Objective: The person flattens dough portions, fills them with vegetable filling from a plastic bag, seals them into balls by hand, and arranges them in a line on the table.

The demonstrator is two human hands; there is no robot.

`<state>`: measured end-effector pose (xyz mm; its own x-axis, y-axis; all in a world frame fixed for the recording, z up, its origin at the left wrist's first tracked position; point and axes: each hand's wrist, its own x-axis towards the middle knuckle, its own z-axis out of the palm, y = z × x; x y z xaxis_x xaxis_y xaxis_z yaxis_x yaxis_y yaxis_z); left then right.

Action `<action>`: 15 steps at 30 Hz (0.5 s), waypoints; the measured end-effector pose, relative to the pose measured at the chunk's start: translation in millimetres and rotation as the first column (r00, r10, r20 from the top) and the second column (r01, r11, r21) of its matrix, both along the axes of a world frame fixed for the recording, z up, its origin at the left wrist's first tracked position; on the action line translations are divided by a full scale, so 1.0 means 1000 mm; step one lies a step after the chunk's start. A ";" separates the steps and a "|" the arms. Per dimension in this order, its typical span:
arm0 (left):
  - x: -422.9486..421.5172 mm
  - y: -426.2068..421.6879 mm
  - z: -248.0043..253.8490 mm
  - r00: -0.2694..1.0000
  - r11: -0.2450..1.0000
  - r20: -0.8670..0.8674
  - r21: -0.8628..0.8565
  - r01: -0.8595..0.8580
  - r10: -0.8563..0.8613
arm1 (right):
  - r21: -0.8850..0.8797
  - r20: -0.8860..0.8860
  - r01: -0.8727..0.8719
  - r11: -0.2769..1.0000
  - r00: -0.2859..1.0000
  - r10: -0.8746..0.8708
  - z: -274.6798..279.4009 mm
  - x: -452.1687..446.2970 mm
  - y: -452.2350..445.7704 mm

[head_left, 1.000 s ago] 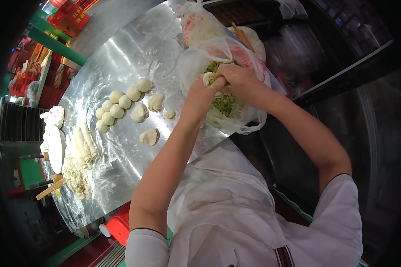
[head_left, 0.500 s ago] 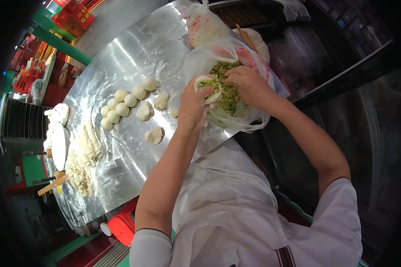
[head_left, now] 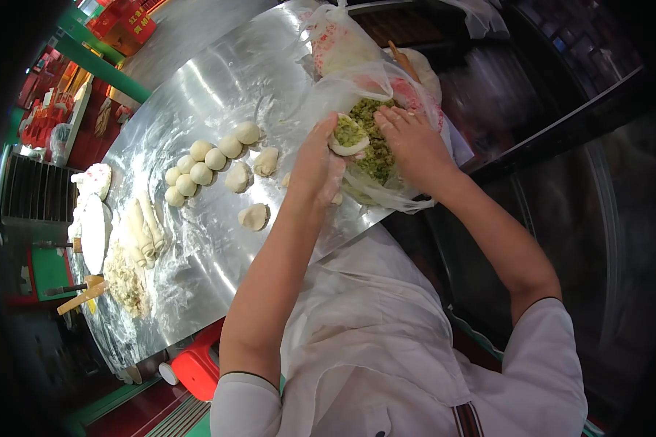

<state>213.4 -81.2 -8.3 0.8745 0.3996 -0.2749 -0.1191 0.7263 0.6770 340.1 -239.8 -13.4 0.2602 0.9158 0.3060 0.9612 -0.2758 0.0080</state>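
Note:
My left hand (head_left: 319, 164) cradles a round dough wrapper (head_left: 358, 148) at the near edge of the filling bag. Green chopped filling (head_left: 350, 132) sits in the hollow of that wrapper. Over the larger heap of green filling (head_left: 375, 164), my right hand (head_left: 414, 146) lies palm down with its fingers stretched out, the fingertips at the heap and close to the wrapper. That heap rests in an opened clear plastic bag (head_left: 401, 197) on the metal table (head_left: 219, 95). Part of the heap is hidden under my right hand.
Left of my hands are a cluster of smooth dough balls (head_left: 215, 159) and several flattened dough pieces (head_left: 254, 216). Farther left lie dough strips (head_left: 144, 229), a crumbly pile (head_left: 127, 280) and a wooden-handled scraper (head_left: 84, 295). A red stool (head_left: 197, 371) stands below the table edge.
My right hand has gone from pinching at the filling and wrapper to lying flatter over the heap. My left hand has tilted the wrapper, so its green filling now faces up.

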 end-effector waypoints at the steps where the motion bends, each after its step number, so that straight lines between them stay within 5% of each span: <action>1: -0.003 0.002 0.003 1.000 0.999 0.021 -0.030 -0.013 0.014 | 0.006 -0.129 0.036 0.999 0.991 -0.035 0.003 0.002 0.001; 2: -0.006 0.002 0.005 1.000 0.999 0.018 -0.030 -0.017 0.017 | 0.005 -0.132 0.033 0.999 0.991 -0.032 0.007 0.002 0.002; 4: -0.010 0.000 0.011 0.999 0.999 0.035 -0.026 -0.028 0.028 | 0.139 -0.546 -0.046 0.989 0.830 0.115 0.016 0.003 0.002; 8: -0.019 -0.009 0.021 0.997 0.998 0.076 -0.064 -0.001 0.005 | 0.261 -0.451 -0.138 0.955 0.858 0.247 -0.005 -0.004 0.016; 11: -0.029 -0.010 0.024 0.998 0.992 0.062 0.126 0.006 -0.014 | 0.339 -0.606 -0.117 0.933 0.731 0.312 0.001 -0.019 0.026; 13: -0.037 -0.011 0.032 1.000 0.941 0.010 0.338 -0.008 0.005 | 0.314 -0.820 -0.049 0.948 0.489 0.297 0.015 -0.033 0.025; 15: -0.041 -0.010 0.037 1.000 0.937 0.020 0.348 -0.022 0.015 | 0.320 -0.804 -0.061 0.945 0.510 0.305 0.020 -0.038 0.027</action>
